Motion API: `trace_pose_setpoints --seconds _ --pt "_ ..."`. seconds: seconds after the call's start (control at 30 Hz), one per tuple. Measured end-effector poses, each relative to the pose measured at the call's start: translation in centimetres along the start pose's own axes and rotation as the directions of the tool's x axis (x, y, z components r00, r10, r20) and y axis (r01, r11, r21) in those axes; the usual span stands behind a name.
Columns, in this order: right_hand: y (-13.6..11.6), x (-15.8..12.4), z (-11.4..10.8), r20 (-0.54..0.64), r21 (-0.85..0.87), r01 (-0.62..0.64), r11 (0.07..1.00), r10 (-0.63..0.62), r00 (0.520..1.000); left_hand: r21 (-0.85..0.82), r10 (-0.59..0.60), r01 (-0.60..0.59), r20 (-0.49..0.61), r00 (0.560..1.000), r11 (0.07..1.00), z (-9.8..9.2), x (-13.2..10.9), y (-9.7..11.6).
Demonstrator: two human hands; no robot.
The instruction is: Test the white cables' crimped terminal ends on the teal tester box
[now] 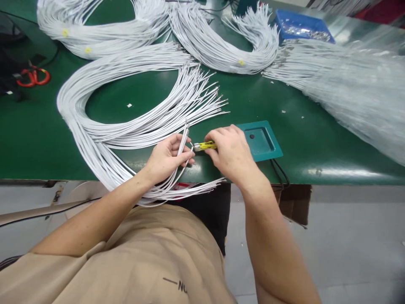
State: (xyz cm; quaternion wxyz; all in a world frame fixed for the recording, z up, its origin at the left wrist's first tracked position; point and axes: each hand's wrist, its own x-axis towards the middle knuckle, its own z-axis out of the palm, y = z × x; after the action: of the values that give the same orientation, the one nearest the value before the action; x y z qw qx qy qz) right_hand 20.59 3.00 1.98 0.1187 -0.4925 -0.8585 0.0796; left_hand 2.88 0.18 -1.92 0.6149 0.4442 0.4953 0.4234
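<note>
Several thin white wires (pixel 182 147) are pinched in the fingers of my left hand (pixel 167 157), near their ends. My right hand (pixel 232 153) is closed around a small yellow hand tool (pixel 205 145) with a metal tip; most of it is hidden in the palm, so its exact kind does not show. The metal tip points left and meets the bent end of one wire beside my left fingertips. Behind both hands, a large curved bundle of white wires (pixel 95 84) lies on the green table (pixel 243 99), some of it hanging over the front edge.
Right of my right hand sits a shallow teal tray (pixel 268 141). Two more wire bundles (pixel 104 38) and a blue bin (pixel 303 27) of small shiny parts are at the back. Plastic-covered wires (pixel 351 84) lie right, red-handled scissors (pixel 33 77) left.
</note>
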Motion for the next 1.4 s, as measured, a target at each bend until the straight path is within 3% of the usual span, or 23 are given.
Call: trace_pose_setpoints --seconds 0.1,0.2,0.43,0.63,0.83,1.03,1.23,1.4 --pt "1.1 -0.1 -0.2 0.037 -0.099 0.031 0.995 -0.027 0.999 -0.002 -0.007 0.007 -0.008 1.0 1.0 0.0 0.1 0.0" --pt "1.6 0.1 -0.1 0.021 -0.096 0.059 0.994 -0.057 0.998 -0.005 -0.013 0.013 -0.004 1.0 1.0 0.1 0.2 0.0" --pt "1.5 0.6 0.2 -0.024 -0.109 0.01 0.994 -0.012 1.0 -0.02 0.016 -0.016 0.007 1.0 1.0 0.2 0.7 -0.5" --pt "1.3 0.8 0.1 -0.034 -0.143 -0.014 0.99 0.009 0.999 0.073 -0.014 0.015 -0.018 1.0 0.997 0.3 1.0 -1.0" --pt "1.0 0.2 -0.5 -0.04 -0.032 -0.013 0.999 0.012 0.999 0.065 -0.027 0.026 0.02 0.999 0.998 0.2 1.0 -1.1" --pt "-2.1 -1.4 -0.7 -0.265 0.147 -0.079 0.986 0.116 0.957 0.025 -0.056 0.055 0.039 0.998 0.998 -0.4 0.9 -0.7" --pt "-6.8 -3.7 3.2 -0.095 0.167 0.206 0.964 -0.193 0.977 0.027 0.005 -0.006 0.056 0.998 1.0 -1.7 0.1 0.3" --pt "-8.7 -4.4 4.0 -0.081 -0.012 0.238 0.971 -0.238 0.968 -0.001 -0.016 0.016 0.039 0.999 1.0 -2.1 -0.6 1.1"
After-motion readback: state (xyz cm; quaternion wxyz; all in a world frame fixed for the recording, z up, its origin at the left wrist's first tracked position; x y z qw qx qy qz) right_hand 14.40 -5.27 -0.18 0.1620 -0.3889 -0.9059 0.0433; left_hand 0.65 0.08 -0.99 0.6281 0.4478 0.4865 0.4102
